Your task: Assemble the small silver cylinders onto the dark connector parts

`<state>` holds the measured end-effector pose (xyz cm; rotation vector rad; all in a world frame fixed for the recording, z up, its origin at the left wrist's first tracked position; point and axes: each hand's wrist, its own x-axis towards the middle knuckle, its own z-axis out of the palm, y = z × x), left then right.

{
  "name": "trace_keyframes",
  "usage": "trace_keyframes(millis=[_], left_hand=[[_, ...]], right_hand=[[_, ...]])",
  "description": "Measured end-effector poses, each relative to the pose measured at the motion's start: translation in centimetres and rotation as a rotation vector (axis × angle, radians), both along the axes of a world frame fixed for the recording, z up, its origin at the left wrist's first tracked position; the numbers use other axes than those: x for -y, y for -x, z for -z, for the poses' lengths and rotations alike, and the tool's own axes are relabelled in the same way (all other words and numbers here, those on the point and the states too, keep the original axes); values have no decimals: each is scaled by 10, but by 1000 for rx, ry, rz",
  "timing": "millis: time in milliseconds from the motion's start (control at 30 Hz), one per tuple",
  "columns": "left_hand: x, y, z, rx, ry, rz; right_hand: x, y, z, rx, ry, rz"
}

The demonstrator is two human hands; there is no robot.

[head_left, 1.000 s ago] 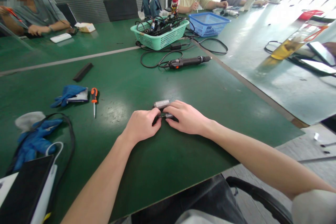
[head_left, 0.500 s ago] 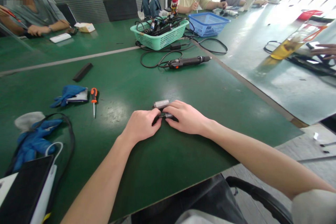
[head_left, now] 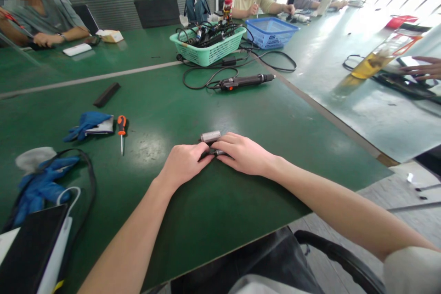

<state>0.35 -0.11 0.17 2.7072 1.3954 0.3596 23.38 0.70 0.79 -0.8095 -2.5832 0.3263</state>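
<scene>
Low over the green table, my left hand [head_left: 184, 164] is closed on a small dark part, mostly covered by the fingers. My right hand [head_left: 244, 154] pinches a slim metal-and-black piece [head_left: 218, 152], its fingertips close to those of the left. Whether the two parts are joined, I cannot tell. Just beyond the fingertips lies a silver metal cylinder [head_left: 210, 136], partly hidden by the hands. To the left, an orange-and-black screwdriver [head_left: 121, 129] rests on the table beside a blue and white glove [head_left: 90, 125].
Farther back lie a corded black electric screwdriver [head_left: 244, 82], a green basket of cords and tools [head_left: 208, 48] and a blue basket [head_left: 272, 32]. A dark bar [head_left: 107, 94], another glove [head_left: 44, 183] and a phone-like device [head_left: 32, 243] are left. Other people sit around.
My fingers have shifted slightly around the small parts, and the dark part in my left hand shows less. The whole view has moved a little; the cylinder stays beyond my hands.
</scene>
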Motion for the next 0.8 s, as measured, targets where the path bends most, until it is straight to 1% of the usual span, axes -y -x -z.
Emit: trace_keyframes(millis=[167, 233, 300, 400, 567, 633, 700, 800], left_hand=[[0, 0, -1, 20, 36, -30], [1, 0, -1, 21, 41, -27], [2, 0, -2, 18, 39, -23], [3, 0, -2, 13, 28, -17], [6, 0, -2, 4, 4, -14], [7, 1, -2, -10, -5, -14], [7, 2, -3, -21, -11, -11], [7, 1, -3, -26, -17, -6]], right_hand=[[5, -9, -7, 173, -131, -46], [4, -18, -9, 211, -143, -55], [-1, -35, -10, 215, -124, -39], [-19, -78, -5, 180, -83, 68], [-58, -180, 9, 248, -98, 396], [-67, -214, 15, 228, -120, 484], [-72, -237, 20, 201, -130, 511], [-75, -250, 26, 180, -131, 513]])
